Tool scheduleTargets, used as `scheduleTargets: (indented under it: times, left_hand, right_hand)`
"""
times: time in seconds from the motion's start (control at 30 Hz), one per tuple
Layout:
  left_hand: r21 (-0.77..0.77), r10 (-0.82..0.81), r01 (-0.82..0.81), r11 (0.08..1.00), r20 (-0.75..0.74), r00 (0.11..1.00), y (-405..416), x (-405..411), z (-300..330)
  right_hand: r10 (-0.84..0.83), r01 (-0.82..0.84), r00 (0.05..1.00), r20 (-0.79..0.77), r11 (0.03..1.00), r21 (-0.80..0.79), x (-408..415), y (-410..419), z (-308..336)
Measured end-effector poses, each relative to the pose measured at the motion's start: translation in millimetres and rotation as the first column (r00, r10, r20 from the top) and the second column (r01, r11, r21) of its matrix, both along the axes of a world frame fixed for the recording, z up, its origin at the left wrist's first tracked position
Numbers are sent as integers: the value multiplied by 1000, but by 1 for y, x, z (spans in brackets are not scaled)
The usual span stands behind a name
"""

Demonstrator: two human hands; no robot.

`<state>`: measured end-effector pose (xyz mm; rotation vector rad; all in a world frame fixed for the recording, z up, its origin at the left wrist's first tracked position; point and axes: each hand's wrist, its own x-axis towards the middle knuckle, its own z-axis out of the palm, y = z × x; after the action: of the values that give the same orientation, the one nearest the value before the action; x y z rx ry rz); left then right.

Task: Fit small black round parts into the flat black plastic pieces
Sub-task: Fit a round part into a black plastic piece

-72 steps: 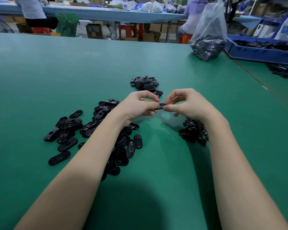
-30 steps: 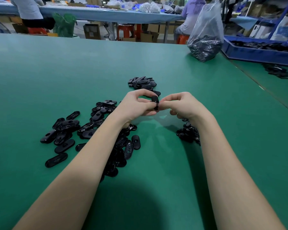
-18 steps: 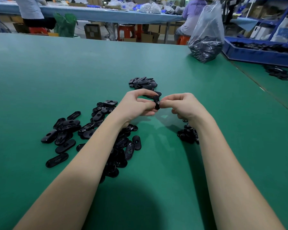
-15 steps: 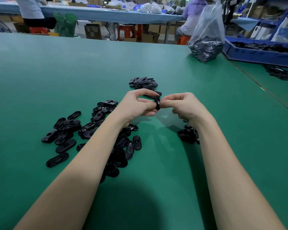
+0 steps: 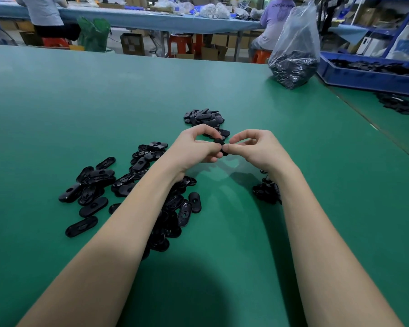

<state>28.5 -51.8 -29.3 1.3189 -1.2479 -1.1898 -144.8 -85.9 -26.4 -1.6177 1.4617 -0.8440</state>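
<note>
- Both hands meet above the green table point(image 5: 57, 95), fingertips together on 1 flat black piece point(image 5: 221, 146) held clear of the surface.
- The left hand point(image 5: 194, 147) pinches the piece between curled thumb and fingers from the left side.
- The right hand point(image 5: 257, 147) pinches the same piece from the right, its fingers arched over the thumb.
- Whether a small round part sits in the piece cannot be told; the fingers cover most of it.
- A loose spread of flat black pieces point(image 5: 90, 185) lies on the table to the left, partly under the left forearm.
- A smaller heap of flat pieces point(image 5: 204, 116) lies just beyond the hands.
- A little heap of small black parts point(image 5: 265, 191) lies beside the right forearm, partly hidden by it.
- A clear plastic bag point(image 5: 295, 48) with dark parts in its bottom stands at the table's far right.
- A blue tray point(image 5: 364, 77) holding black parts sits right of the bag.
- 2 seated people work at a far bench point(image 5: 151, 18).
</note>
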Motion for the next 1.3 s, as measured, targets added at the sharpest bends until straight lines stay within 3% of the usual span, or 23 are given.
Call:
scheduleTargets:
  times: [0.27,0.47,0.63,1.3]
  left_hand:
    - [34,36,-32,999,-106,994,-2,0,5]
    - [8,27,-26,1000,-208,978,-1,0,6]
    - [-17,9,-10,1000,-86,996,1,0,5]
    - [-56,86,-83,995,59,995,3,-3,5]
  right_hand:
    - [54,-50,985,162,998,-26,-1,3,-2]
    - [79,-81,982,173,997,2,-1,4,2]
    - [47,-46,991,128,999,-9,1,3,3]
    - [28,-13,989,143,995,-104,7,4,-5]
